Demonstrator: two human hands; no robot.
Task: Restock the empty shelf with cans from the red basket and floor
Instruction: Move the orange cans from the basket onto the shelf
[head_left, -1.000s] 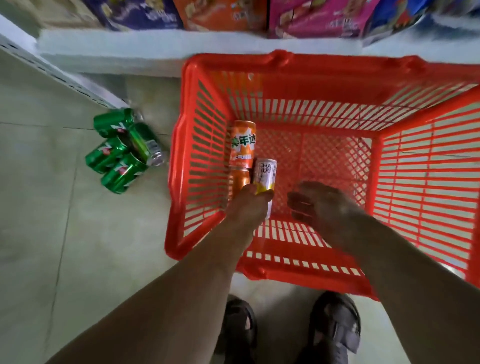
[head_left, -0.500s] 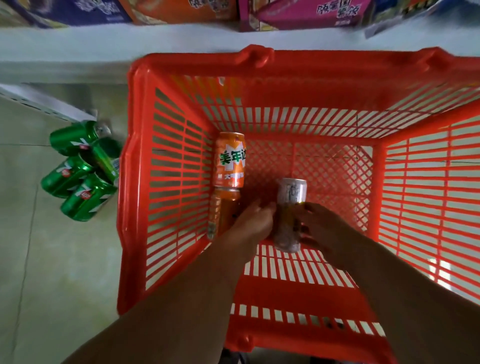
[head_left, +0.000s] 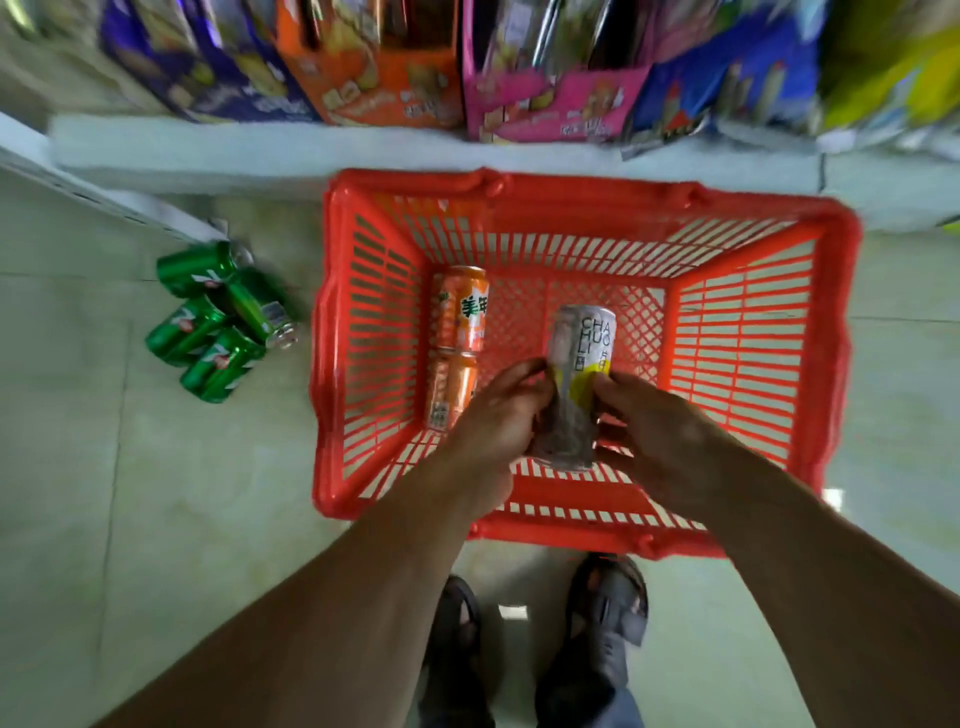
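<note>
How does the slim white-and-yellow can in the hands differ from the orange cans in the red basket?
The slim white-and-yellow can is held by both the left hand and right hand; the two orange cans lie on the red plastic basket floor. It looks narrower and longer. All are drink cans.

On the tall white can (head_left: 579, 374) I read "CHA HUO LI" in dark letters running down its side, above a yellow patch. The upper orange can (head_left: 462, 309) in the basket shows green Chinese characters, "美年". The green cans (head_left: 208, 322) on the floor carry a white "7" logo. Print on the boxes (head_left: 389, 78) on the shelf is too blurred for me to read.
</note>
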